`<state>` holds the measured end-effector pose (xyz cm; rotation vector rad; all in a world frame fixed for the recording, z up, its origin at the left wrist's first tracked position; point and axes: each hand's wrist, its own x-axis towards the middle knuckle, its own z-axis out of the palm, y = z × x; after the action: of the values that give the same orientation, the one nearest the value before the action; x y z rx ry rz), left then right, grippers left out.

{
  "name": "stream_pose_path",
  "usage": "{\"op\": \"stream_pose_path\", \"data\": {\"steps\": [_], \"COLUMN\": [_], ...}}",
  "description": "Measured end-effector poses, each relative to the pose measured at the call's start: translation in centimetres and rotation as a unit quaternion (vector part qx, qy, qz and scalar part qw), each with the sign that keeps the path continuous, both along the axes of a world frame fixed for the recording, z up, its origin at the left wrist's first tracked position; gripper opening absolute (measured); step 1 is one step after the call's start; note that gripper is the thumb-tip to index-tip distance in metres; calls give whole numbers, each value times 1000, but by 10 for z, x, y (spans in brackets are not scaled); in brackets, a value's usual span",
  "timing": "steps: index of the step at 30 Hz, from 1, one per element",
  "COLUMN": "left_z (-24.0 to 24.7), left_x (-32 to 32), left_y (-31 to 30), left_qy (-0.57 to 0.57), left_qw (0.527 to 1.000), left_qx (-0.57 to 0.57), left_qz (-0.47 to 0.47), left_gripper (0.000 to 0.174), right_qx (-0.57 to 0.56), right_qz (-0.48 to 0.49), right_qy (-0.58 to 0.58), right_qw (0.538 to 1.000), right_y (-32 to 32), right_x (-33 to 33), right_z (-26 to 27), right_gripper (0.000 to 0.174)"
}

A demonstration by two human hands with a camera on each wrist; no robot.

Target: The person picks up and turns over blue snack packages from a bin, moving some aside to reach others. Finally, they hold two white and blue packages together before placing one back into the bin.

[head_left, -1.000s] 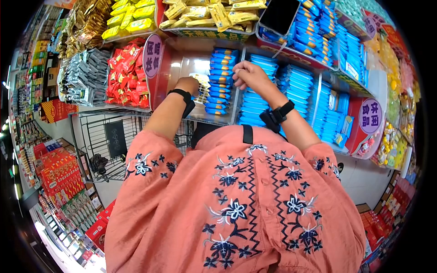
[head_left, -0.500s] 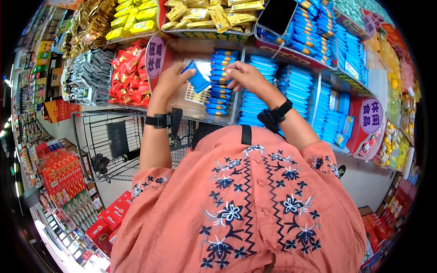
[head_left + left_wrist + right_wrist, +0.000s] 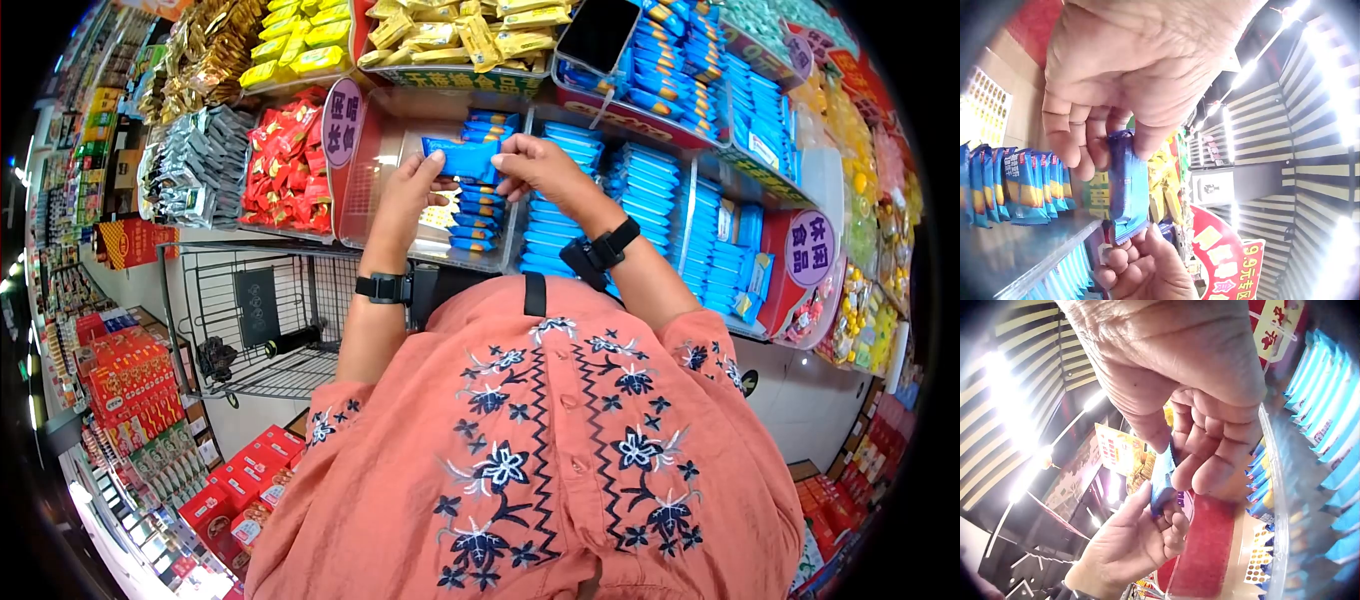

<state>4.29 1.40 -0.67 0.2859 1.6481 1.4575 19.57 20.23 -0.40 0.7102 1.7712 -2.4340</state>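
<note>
A small blue snack packet (image 3: 462, 158) is stretched level between both hands above a clear bin (image 3: 390, 225). My left hand (image 3: 405, 200) pinches its left end between thumb and fingers. At the other end, the right hand (image 3: 548, 172) has thumb and fingertips on the wrapper, also seen in the right wrist view, where the packet (image 3: 1161, 478) is partly covered by fingers. Under the hands, a row of upright blue packets (image 3: 474, 228) lines the bin's right side. Beside that row lies a white sheet with yellow-brown dots (image 3: 986, 106).
Light-blue packets (image 3: 555, 240) fill the bins to the right. Red packets (image 3: 288, 165) and silver ones (image 3: 195, 170) are heaped at left. Yellow packets (image 3: 430, 35) and a phone (image 3: 598, 35) are beyond. A wire shopping cart (image 3: 290, 360) stands at lower left.
The left hand came up out of the bin with the blue packet and moved it right, turning it level. The right hand, loose before, now meets the packet's other end.
</note>
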Motion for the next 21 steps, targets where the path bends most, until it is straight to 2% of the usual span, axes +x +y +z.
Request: {"op": "stream_pose_path", "data": {"steps": [16,19,21], "left_z": [16,22,36], "left_x": [13,19,24], "left_y": [-7,-6,-6], "left_qy": [13,17,-84], "left_qw": [999,999,988], "left_qx": [30,38,130], "left_qz": [-8,6,21], "left_gripper": [37,41,44], "right_qx": [-22,-24,28], "right_qz": [-30,-50,-59], "right_qy": [22,63,128], "right_qw": [999,997,990], "right_y": [-1,-4,-6], "right_x": [7,8,4], "right_z": [0,9,6], "right_gripper": [13,10,10]}}
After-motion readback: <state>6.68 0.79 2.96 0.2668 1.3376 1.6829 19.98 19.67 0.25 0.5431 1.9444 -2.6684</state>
